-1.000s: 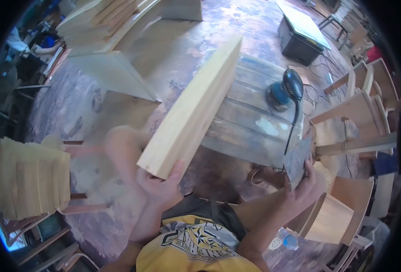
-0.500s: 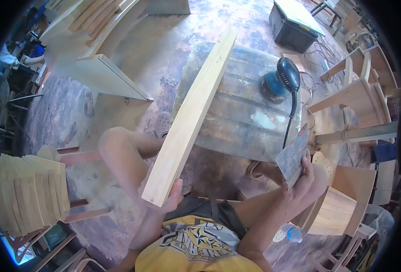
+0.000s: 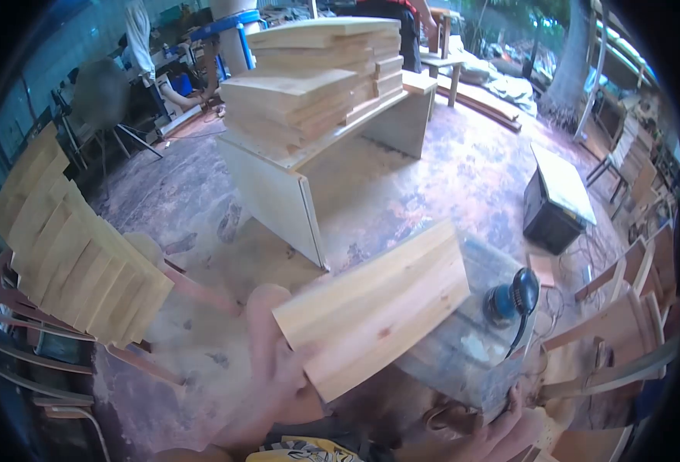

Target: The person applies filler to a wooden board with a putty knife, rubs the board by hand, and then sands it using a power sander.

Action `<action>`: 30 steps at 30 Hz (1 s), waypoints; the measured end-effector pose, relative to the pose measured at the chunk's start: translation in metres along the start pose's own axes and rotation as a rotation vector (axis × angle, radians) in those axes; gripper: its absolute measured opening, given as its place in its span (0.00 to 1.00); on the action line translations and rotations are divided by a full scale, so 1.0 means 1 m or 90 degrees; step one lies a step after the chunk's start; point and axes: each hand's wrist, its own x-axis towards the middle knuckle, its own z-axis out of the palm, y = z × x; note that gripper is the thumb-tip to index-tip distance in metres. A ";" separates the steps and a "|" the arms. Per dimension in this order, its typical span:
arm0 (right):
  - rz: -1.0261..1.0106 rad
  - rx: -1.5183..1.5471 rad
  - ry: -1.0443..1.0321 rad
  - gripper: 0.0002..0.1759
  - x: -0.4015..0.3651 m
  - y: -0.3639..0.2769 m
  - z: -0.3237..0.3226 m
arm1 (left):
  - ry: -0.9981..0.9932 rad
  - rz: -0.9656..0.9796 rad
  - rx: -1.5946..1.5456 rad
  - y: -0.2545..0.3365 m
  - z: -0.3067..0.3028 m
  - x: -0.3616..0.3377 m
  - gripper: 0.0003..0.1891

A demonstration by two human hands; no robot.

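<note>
My left hand (image 3: 303,365) grips the near left end of a wide pale wooden board (image 3: 382,308). The board slants up to the right, broad face showing, with its far end over a low worn worktop (image 3: 451,362). At the worktop's near right corner, my right hand (image 3: 511,416) is closed on a thin grey sheet (image 3: 501,387) that looks like sandpaper and blends with the surface behind it. A blue-and-black electric sander (image 3: 501,304) stands on the worktop, right of the board, with its cord trailing toward me.
Stacked boards (image 3: 301,100) lie on a low bench (image 3: 270,185) ahead. More boards (image 3: 86,262) lean on a chair at left. A black bin (image 3: 548,219) with a pale lid stands at far right, near wooden chair frames (image 3: 624,316). Another person (image 3: 411,35) stands behind the bench.
The view has tipped upward and left. The board has turned from its narrow edge to its broad face, still in my left hand. My right hand keeps the grey sheet.
</note>
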 end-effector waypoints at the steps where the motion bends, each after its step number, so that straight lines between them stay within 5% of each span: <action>1: -0.003 0.000 -0.028 0.26 0.003 0.002 -0.006 | -0.004 0.010 -0.010 0.000 -0.004 0.003 0.25; 5: -0.196 -0.122 0.103 0.26 0.015 0.023 -0.049 | 0.066 0.113 -0.221 0.014 0.000 0.012 0.33; 7: -0.105 0.005 -0.160 0.25 0.007 0.017 -0.026 | 0.092 0.186 -0.233 0.030 0.003 0.014 0.33; 8: -0.105 0.009 -0.163 0.25 -0.002 0.020 -0.015 | 0.150 0.142 -0.305 0.039 0.001 0.020 0.33; 10: -0.655 -0.673 -0.147 0.25 -0.017 0.027 0.008 | 0.192 0.104 -0.376 0.056 0.006 0.035 0.34; 11: -0.662 -0.669 -0.142 0.25 -0.017 0.016 0.020 | 0.130 0.215 -0.424 0.062 0.010 0.042 0.34; 13: 0.008 -0.133 0.174 0.30 -0.016 -0.003 0.038 | 0.104 0.329 -0.475 0.090 0.035 0.041 0.33; 14: 0.008 -0.129 0.174 0.30 -0.008 0.003 0.011 | 0.101 0.330 -0.472 0.103 0.046 0.048 0.33; 16: -0.279 -0.318 0.016 0.27 0.010 0.025 -0.058 | 0.107 0.372 -0.593 0.130 0.064 0.065 0.30; 17: -0.282 -0.316 0.016 0.27 0.009 0.021 -0.052 | 0.106 0.432 -0.556 0.142 0.071 0.080 0.29; 19: -0.001 -0.003 0.072 0.28 0.004 0.002 -0.020 | 0.111 0.510 -0.515 0.168 0.092 0.115 0.28; 22: -0.010 0.033 0.025 0.28 0.002 0.002 -0.013 | 0.124 0.548 -0.508 0.207 0.120 0.182 0.28; 28: 0.019 -0.030 0.107 0.28 -0.003 0.006 0.019 | 0.043 0.292 -0.594 0.242 0.149 0.284 0.32; 30: 0.023 -0.053 0.135 0.28 -0.007 0.005 0.029 | -0.047 0.167 -0.456 0.245 0.156 0.302 0.37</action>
